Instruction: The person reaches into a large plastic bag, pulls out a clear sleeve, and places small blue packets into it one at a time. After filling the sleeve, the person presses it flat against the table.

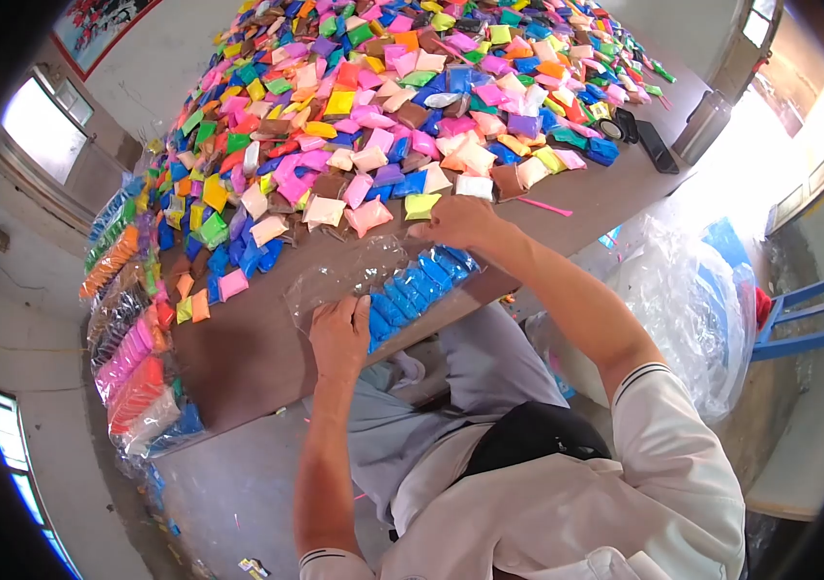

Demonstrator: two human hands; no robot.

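Brown table [267, 358]: long worktop running away from the wearer, its far two-thirds covered.

Heap of small coloured packets [383, 106]: pink, blue, yellow, green, brown and peach sachets, spread loosely over the table top.

Filled bag rows [132, 358]: packed strips, sorted by colour, stacked along the table's left edge.

Clear plastic bag [383, 285]: lies flat at the near table edge, long axis running from lower left to upper right; blue packets [422, 285] fill its right half in rows, the left half empty.

Left hand [339, 336]: palm down on the bag's lower left end, fingers curled, pressing the film; this hand is nearer the wearer.

Right hand [460, 222]: at the bag's upper right end, beside the heap's near fringe; fingers bent, pinching the bag's edge as far as shows.

Pink stick [544, 206]: lies on bare table just right of the right hand.
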